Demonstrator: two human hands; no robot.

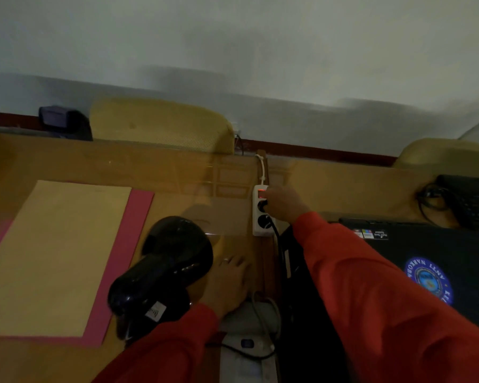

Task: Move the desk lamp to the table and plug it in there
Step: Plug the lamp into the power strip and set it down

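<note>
The black desk lamp (pixel 163 266) already stands on the table (pixel 177 172) beside the flat, empty left hand (pixel 228 283), while the right hand (pixel 281 203) pinches something, apparently its plug, at the white power strip's (pixel 260 210) upper socket, so only seating it seems left.

Tan sheet (pixel 53 252) on pink sheet (pixel 116 272), closed black laptop (pixel 440 252) with round sticker, two yellowish chair backs (pixel 161 123), perhaps a keyboard (pixel 470 200) far right.
</note>
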